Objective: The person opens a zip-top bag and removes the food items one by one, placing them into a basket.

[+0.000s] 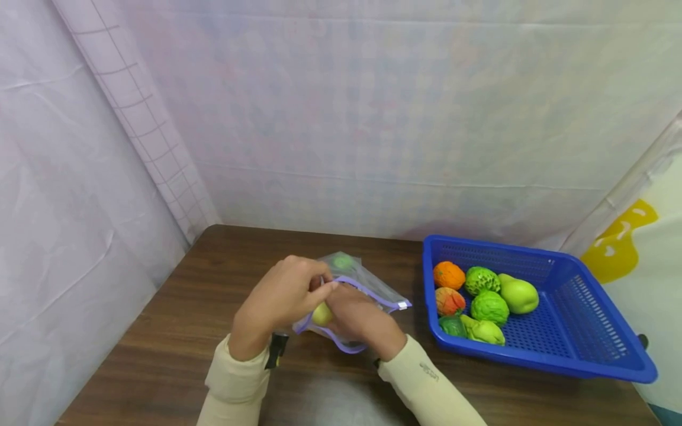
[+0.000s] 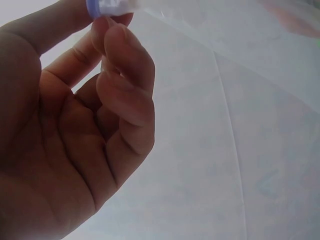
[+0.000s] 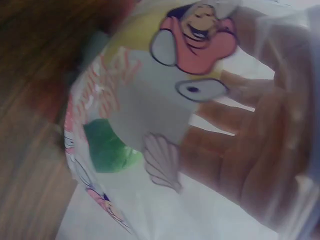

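Note:
A clear zip bag (image 1: 367, 284) with a purple edge lies under both hands, its white slider at the right corner. My left hand (image 1: 285, 293) pinches the purple rim between thumb and fingertips; the left wrist view shows this rim (image 2: 107, 7) at its fingertips. My right hand (image 1: 354, 313) reaches into the bag's mouth. Through the printed plastic, its fingers (image 3: 215, 150) look extended and spread, with the tips partly hidden by the print. A yellow-green fruit (image 1: 321, 315) sits at the mouth beside the right hand. Deeper inside is a green item (image 3: 107, 147).
At the right, a blue plastic basket (image 1: 538, 358) holds several toy-like fruits and vegetables, including an orange (image 1: 449, 275) and a green pear-shaped fruit (image 1: 519, 296). The brown wooden table (image 1: 176, 331) meets white hanging sheets (image 1: 330, 118) behind and to the left.

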The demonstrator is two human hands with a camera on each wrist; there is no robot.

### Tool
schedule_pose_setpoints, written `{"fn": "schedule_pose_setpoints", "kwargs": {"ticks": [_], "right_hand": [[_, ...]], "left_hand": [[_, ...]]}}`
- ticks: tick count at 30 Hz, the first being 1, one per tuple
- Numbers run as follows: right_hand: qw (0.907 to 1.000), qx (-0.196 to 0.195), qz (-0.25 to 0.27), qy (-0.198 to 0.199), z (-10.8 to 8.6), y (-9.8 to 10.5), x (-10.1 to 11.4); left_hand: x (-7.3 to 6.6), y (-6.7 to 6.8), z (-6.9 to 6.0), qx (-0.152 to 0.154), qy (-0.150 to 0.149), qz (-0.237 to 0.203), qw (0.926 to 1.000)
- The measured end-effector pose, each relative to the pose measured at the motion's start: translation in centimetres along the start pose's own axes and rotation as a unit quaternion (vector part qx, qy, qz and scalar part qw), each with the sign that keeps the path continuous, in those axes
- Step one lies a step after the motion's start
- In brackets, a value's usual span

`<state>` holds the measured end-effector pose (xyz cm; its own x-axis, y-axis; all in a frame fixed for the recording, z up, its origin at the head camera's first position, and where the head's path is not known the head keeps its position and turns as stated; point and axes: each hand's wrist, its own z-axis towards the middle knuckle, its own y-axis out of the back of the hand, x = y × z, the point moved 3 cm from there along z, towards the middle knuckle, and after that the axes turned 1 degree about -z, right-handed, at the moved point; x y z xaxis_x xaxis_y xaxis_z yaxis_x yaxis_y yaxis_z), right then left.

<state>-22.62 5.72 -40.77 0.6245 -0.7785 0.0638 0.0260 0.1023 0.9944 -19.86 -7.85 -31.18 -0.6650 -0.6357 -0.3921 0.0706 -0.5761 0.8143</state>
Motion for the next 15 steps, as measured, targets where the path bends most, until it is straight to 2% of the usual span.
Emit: {"fn": "schedule_pose_setpoints", "kwargs": {"ticks": [7,15], "right_hand": [[0.9999,-0.004,0.006,0.016,-0.9,1.8,0.2],[0.9996,0.009,0.026,0.001,-1.9,3.9,0.1]], "left_hand": [[0.1,0.0,-0.1,-0.002,0.012,-0.006,0.9999],[0.2,0.2,-0.2,-0.012,0.010,-0.009,0.9998]]}}
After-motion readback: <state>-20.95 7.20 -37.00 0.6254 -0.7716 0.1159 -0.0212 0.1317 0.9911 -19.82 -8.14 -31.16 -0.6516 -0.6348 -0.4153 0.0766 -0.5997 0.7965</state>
